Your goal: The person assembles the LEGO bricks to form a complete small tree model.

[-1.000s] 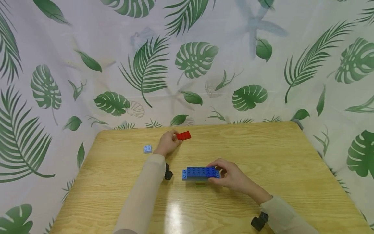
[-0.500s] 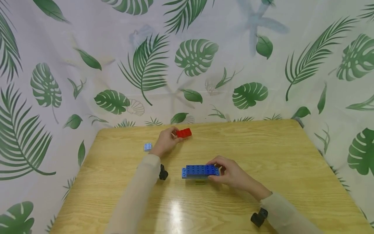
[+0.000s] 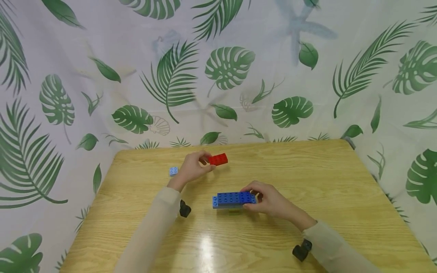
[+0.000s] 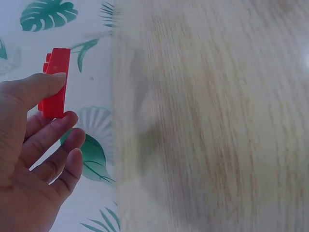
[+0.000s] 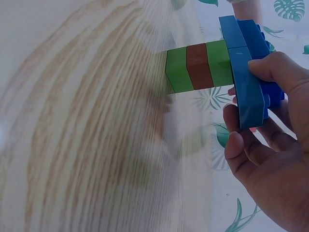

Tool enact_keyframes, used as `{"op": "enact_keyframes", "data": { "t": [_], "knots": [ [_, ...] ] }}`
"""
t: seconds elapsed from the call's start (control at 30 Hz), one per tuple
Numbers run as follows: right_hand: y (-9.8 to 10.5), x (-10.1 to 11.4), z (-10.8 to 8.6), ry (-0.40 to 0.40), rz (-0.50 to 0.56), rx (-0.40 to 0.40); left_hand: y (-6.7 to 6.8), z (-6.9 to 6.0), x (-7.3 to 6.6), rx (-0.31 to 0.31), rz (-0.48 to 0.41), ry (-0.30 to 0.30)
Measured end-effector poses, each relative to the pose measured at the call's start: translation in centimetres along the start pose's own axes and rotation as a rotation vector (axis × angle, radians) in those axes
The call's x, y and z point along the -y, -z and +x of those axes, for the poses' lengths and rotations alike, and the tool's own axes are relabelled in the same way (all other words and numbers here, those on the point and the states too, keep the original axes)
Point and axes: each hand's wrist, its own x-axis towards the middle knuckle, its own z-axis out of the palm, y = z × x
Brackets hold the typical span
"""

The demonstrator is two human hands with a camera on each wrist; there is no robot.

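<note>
My left hand (image 3: 194,167) pinches a red toy brick (image 3: 218,159) by its left end near the back of the table. The left wrist view shows the thumb pressed on that red brick (image 4: 57,79), which is off the tabletop. With thumb and fingers my right hand (image 3: 269,199) grips the right end of a blue brick assembly (image 3: 228,198). Seen from the right wrist, darker blue bricks sit on lighter blue ones (image 5: 247,87), above a column of green (image 5: 177,70) and brown (image 5: 199,66) bricks that stands on the table.
A pale blue brick (image 3: 173,171) with studs on top lies at the back left of the wooden table (image 3: 300,170), left of my left hand. Leaf-printed cloth (image 3: 239,113) hangs behind the table and along its sides.
My left hand has lifted the red brick slightly and shifted it a little to the right. My right hand and the blue assembly have hardly moved.
</note>
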Motion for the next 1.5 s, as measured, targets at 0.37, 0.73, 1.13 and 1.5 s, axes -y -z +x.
{"op": "enact_keyframes", "data": {
  "t": [0.37, 0.73, 1.13, 1.5],
  "knots": [
    [0.2, -0.1, 0.2, 0.009, -0.014, 0.004, 0.8, -2.9, -2.0, 0.015, -0.015, -0.079],
    [0.3, 0.1, 0.3, -0.001, -0.004, 0.008, 1.2, -5.1, -3.8, 0.048, -0.036, -0.139],
    [0.2, -0.1, 0.2, 0.005, -0.009, 0.008, 0.0, -7.2, -4.8, 0.093, -0.037, -0.215],
    [0.1, -0.2, 0.2, 0.015, -0.031, -0.005, -1.4, -8.4, -5.0, 0.128, -0.052, -0.245]
  ]
}}
